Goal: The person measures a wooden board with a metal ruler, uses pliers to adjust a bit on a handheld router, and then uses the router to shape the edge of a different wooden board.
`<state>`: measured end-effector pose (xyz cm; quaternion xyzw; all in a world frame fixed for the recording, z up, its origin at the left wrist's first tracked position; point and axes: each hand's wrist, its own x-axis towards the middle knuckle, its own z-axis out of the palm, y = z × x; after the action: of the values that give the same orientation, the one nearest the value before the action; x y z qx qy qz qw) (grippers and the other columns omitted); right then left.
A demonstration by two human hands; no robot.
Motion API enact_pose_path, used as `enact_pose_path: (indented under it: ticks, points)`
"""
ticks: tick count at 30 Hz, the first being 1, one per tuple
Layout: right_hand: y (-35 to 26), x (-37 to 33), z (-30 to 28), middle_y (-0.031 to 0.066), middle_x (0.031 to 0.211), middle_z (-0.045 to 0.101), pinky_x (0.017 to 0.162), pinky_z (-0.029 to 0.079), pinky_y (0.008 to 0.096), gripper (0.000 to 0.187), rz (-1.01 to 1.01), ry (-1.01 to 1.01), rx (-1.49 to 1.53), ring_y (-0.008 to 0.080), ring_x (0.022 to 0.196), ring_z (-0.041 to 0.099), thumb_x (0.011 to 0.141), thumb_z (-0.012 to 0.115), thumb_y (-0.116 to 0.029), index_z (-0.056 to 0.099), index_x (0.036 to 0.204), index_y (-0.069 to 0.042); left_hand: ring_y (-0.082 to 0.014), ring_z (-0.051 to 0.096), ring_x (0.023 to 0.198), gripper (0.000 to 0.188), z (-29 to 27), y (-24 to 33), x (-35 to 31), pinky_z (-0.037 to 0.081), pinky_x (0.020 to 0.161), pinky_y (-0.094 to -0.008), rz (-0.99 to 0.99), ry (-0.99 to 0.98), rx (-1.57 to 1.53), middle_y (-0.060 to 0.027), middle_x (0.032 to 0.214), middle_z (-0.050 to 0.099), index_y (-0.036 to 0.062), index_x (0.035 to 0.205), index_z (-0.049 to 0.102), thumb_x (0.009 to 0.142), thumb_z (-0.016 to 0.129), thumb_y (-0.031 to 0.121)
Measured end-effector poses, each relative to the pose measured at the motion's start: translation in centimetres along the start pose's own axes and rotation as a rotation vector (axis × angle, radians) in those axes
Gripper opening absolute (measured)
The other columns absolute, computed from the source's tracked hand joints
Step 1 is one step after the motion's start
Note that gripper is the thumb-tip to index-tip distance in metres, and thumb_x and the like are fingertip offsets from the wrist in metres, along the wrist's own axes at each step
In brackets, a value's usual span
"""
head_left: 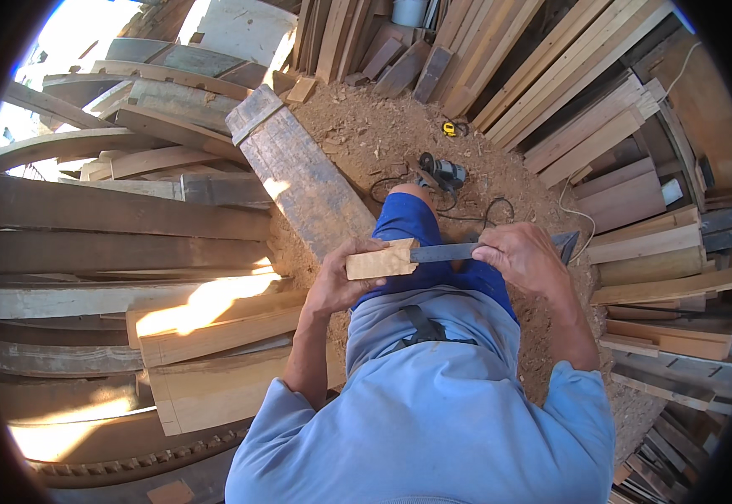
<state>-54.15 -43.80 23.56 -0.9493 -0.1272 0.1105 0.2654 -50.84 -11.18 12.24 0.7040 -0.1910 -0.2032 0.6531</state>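
The long, flat grey metal strip (446, 253) grasped by the right hand (519, 255) could slip off the pale, notched wooden block (378, 265), clasped in the left hand (333, 279) and jutting rightward from it, should that grip twist.

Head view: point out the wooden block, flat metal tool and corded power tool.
Wooden block (380, 265), head view: on its pale long side.
Flat metal tool (446, 253), head view: on its exposed long strip.
Corded power tool (448, 173), head view: on its body.
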Motion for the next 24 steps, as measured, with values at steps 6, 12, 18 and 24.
enact_pose_path:
  ticks: [6, 12, 18, 24]
  points:
    - [-0.15, 0.11, -0.23, 0.0166, 0.077, 0.063, 0.068, 0.048, 0.0482, 0.031, 0.025, -0.027, 0.022, 0.0408, 0.08, 0.062, 0.091, 0.065, -0.036, 0.068, 0.087, -0.005, -0.027, 0.06, 0.126, 0.052, -0.02, 0.19, 0.08, 0.048, 0.107, -0.0398, -0.011, 0.001, -0.013, -0.0151, 0.128, 0.066, 0.0014, 0.118, 0.062, 0.075, 0.088, 0.013]
    - [-0.2, 0.09, -0.2, 0.0157, 0.078, 0.064, 0.07, 0.048, 0.0499, 0.033, 0.034, -0.032, 0.017, 0.0409, 0.08, 0.063, 0.094, 0.062, -0.038, 0.067, 0.085, -0.007, -0.0265, 0.06, 0.125, 0.052, -0.06, 0.26, 0.16, 0.049, 0.106, -0.0392, -0.034, 0.003, -0.013, -0.0148, 0.129, 0.066, 0.0015, 0.119, 0.062, 0.075, 0.088, 0.012]
    - [-0.27, 0.05, -0.29, 0.017, 0.078, 0.064, 0.07, 0.047, 0.0499, 0.034, 0.069, -0.051, 0.006, 0.0416, 0.081, 0.062, 0.093, 0.062, -0.038, 0.067, 0.086, -0.006, -0.0257, 0.06, 0.125, 0.052, 0.05, 0.59, 0.34, 0.049, 0.106, -0.0389, -0.068, -0.002, -0.047, -0.0151, 0.129, 0.066, 0.0014, 0.119, 0.061, 0.076, 0.088, 0.012]
    - [-0.35, 0.16, -0.46, 0.0182, 0.078, 0.062, 0.069, 0.046, 0.0504, 0.035, 0.076, -0.048, 0.018, 0.0424, 0.08, 0.061, 0.093, 0.063, -0.039, 0.065, 0.084, -0.005, -0.0257, 0.061, 0.124, 0.052, -0.14, 0.25, 0.5, 0.049, 0.105, -0.0392, -0.037, -0.009, 0.005, -0.0151, 0.128, 0.066, 0.0012, 0.119, 0.061, 0.077, 0.088, 0.014]
